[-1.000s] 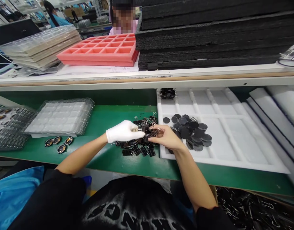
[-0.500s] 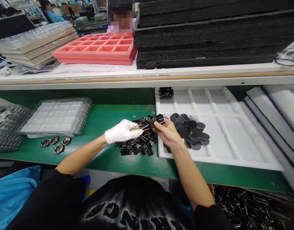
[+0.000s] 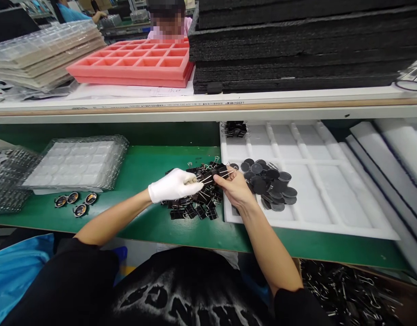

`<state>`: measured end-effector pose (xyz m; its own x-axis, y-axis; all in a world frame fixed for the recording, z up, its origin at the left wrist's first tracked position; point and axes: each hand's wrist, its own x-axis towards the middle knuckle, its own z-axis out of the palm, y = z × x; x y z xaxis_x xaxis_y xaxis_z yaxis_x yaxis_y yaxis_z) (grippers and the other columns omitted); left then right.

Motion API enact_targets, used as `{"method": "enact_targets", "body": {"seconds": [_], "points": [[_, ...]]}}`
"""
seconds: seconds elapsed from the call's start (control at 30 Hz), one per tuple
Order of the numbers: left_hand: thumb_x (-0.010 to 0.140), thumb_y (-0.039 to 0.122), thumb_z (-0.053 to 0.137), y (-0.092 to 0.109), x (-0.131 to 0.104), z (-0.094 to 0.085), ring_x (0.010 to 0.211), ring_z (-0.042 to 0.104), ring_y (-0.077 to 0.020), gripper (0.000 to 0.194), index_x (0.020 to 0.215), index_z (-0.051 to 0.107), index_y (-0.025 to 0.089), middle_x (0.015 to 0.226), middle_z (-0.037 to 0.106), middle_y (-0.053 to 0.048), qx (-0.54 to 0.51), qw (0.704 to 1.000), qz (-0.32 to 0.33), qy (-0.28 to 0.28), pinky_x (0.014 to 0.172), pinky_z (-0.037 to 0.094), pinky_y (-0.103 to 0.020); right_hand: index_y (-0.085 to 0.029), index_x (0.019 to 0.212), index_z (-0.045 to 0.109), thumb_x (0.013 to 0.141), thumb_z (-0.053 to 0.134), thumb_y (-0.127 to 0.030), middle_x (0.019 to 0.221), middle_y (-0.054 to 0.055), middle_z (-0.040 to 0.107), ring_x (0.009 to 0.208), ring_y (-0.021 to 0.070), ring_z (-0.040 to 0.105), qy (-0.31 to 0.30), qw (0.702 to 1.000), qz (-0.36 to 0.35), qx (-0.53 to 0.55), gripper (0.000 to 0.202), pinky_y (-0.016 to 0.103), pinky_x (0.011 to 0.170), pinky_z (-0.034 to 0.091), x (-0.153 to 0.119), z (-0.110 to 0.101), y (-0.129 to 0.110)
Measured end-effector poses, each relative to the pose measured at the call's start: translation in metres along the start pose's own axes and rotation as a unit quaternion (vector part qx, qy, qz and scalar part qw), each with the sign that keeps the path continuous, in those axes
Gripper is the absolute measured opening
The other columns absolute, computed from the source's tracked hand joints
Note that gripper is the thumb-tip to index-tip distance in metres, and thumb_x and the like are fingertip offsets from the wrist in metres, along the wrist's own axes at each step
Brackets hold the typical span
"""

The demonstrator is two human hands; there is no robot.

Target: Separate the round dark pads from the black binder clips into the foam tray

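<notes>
My left hand (image 3: 177,185), in a white glove, is closed in a pinch on a black binder clip whose silver wire handles point right. My bare right hand (image 3: 236,185) meets it from the right, closed on another binder clip (image 3: 223,171) with long wire arms. The two clips are close together; whether they touch is hard to tell, as fingers cover parts of them. Under both hands a loose pile of black binder clips (image 3: 195,211) lies on the green table (image 3: 154,231). Just right of my right hand, round black discs (image 3: 277,186) are heaped on a white foam tray (image 3: 317,192).
Several small round parts with orange-gold centres (image 3: 80,209) lie at left, before a clear plastic tray (image 3: 72,164). A white shelf edge (image 3: 154,114) crosses above, carrying red foam trays (image 3: 130,68) and black foam sheets (image 3: 297,54). A clip-filled box (image 3: 351,294) stands lower right.
The round dark disc at my right fingertips now shows less, and the right hand has shifted slightly left and down. My left hand keeps its pinch. The whole view has tilted a little.
</notes>
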<state>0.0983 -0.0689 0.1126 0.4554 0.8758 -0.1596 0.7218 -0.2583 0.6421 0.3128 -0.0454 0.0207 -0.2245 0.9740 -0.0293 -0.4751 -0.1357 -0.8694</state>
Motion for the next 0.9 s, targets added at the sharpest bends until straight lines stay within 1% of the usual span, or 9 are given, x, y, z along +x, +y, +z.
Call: {"method": "enact_targets", "body": {"seconds": [0.1,0.17,0.3,0.4,0.47,0.5,0.57,0.67,0.9], "points": [[0.094,0.061,0.057,-0.001,0.006,-0.005,0.050,0.051,-0.0103,0.047,0.073,0.059,0.019,0.061,0.063,0.001,-0.043,0.998,-0.028,-0.042,0.051,0.036,-0.024,-0.023,0.090,0.069,0.058,0.100,-0.040,0.091,0.001,0.074,0.088,0.0190,0.069,0.021,1.000,-0.016,-0.008,0.047,0.037,0.093,0.057,0.000,-0.001,0.000],[0.095,0.071,0.050,0.001,0.012,-0.007,0.056,0.061,-0.0136,0.057,0.087,0.066,0.017,0.075,0.073,-0.006,-0.141,0.984,-0.069,-0.083,0.052,0.041,-0.025,-0.024,0.089,0.069,0.060,0.099,-0.038,0.091,0.001,0.073,0.089,0.0194,0.069,0.011,0.997,-0.058,-0.042,0.044,0.038,0.093,0.057,-0.001,-0.003,-0.003],[0.093,0.081,0.043,0.009,0.025,-0.003,0.054,0.060,-0.0149,0.072,0.086,0.066,0.014,0.074,0.072,-0.012,-0.295,0.932,-0.154,-0.143,0.049,0.040,-0.027,-0.026,0.087,0.072,0.066,0.096,-0.036,0.102,0.004,0.075,0.104,0.0234,0.069,-0.033,0.982,-0.146,-0.111,0.033,0.043,0.101,0.055,-0.006,-0.008,-0.017],[0.095,0.073,0.051,0.013,0.032,-0.003,0.057,0.059,-0.0135,0.061,0.083,0.065,0.015,0.071,0.069,-0.008,-0.269,0.956,-0.085,-0.078,0.054,0.045,-0.027,-0.030,0.114,0.073,0.062,0.098,-0.039,0.126,0.007,0.071,0.118,0.0259,0.066,-0.035,0.983,-0.142,-0.114,0.059,0.044,0.104,0.055,-0.009,-0.013,-0.026],[0.098,0.064,0.052,0.013,0.035,-0.006,0.065,0.064,-0.0147,0.051,0.096,0.069,0.015,0.077,0.071,-0.006,-0.195,0.980,-0.021,0.003,0.062,0.050,-0.027,-0.032,0.135,0.065,0.059,0.100,-0.043,0.132,0.008,0.068,0.114,0.0253,0.068,-0.031,0.990,-0.100,-0.095,0.084,0.042,0.100,0.058,-0.008,-0.015,-0.029],[0.100,0.059,0.051,0.013,0.035,-0.007,0.070,0.067,-0.0156,0.048,0.107,0.070,0.016,0.080,0.073,-0.005,-0.151,0.988,0.000,0.033,0.066,0.052,-0.028,-0.032,0.137,0.064,0.060,0.099,-0.046,0.128,0.007,0.069,0.109,0.0240,0.069,-0.025,0.993,-0.077,-0.080,0.086,0.041,0.096,0.059,-0.007,-0.016,-0.028],[0.101,0.051,0.051,0.013,0.035,-0.010,0.081,0.070,-0.0174,0.047,0.127,0.068,0.017,0.093,0.077,-0.006,-0.080,0.994,0.018,0.069,0.074,0.055,-0.029,-0.029,0.127,0.070,0.065,0.095,-0.051,0.115,0.006,0.074,0.098,0.0216,0.070,-0.001,0.997,-0.051,-0.053,0.071,0.040,0.090,0.061,-0.005,-0.015,-0.026],[0.097,0.045,0.058,0.013,0.034,-0.008,0.094,0.072,-0.0199,0.045,0.130,0.070,0.017,0.113,0.078,-0.008,-0.057,0.994,0.020,0.091,0.083,0.057,-0.031,-0.023,0.102,0.078,0.066,0.095,-0.051,0.097,0.005,0.076,0.086,0.0195,0.069,0.038,0.997,-0.054,-0.045,0.049,0.038,0.082,0.062,-0.004,-0.010,-0.020],[0.087,0.054,0.074,0.010,0.035,-0.003,0.104,0.076,-0.0266,0.053,0.120,0.077,0.013,0.117,0.078,-0.014,-0.264,0.961,-0.047,0.067,0.095,0.063,-0.043,-0.021,0.083,0.081,0.069,0.093,-0.048,0.084,0.004,0.076,0.078,0.0196,0.068,0.059,0.992,-0.087,-0.069,0.033,0.038,0.077,0.063,-0.010,-0.001,-0.021]]}}
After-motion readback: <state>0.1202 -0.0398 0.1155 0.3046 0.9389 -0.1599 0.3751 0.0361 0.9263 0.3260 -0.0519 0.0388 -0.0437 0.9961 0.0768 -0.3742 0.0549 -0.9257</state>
